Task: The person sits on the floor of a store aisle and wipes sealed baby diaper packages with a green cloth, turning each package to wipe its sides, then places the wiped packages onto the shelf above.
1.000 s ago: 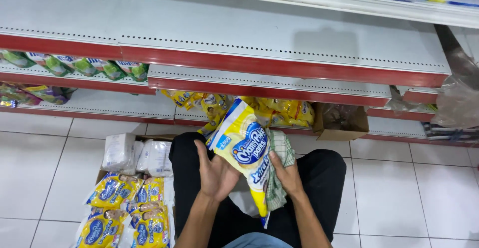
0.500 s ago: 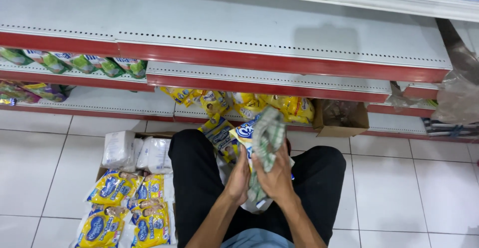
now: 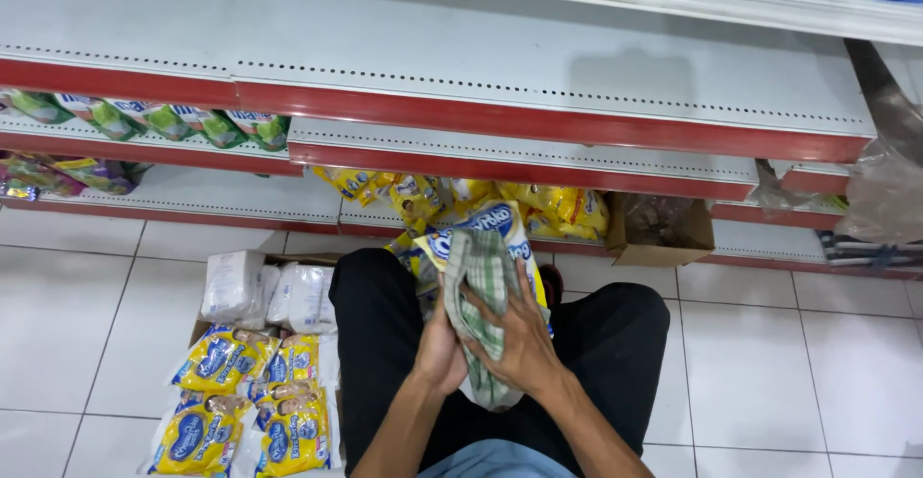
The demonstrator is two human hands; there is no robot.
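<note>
Two long red-edged shelves (image 3: pixel 500 117) run above the tiled floor; a box (image 3: pixel 207 329) beside the knees holds about five yellow packs (image 3: pixel 202 435). Over the lap, the right hand (image 3: pixel 524 339) presses one soft checked cloth (image 3: pixel 481 295) against one light, crinkly, likely slippery packet (image 3: pixel 500 220); the left hand (image 3: pixel 437 348) grips its lower edge, the surest hold.

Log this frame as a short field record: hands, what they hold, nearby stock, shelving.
setting: shop aisle, person crouched on white tiled floor
right hand: pressing a green checked cloth onto the packet
left hand: grip on the yellow and blue packet, mostly hidden behind the cloth
floor box: yellow and blue packets plus white packs, at the person's left
bottom shelf: more yellow packets, brown carton
middle shelf, left: green packets
upper shelf: bare where visible
</note>
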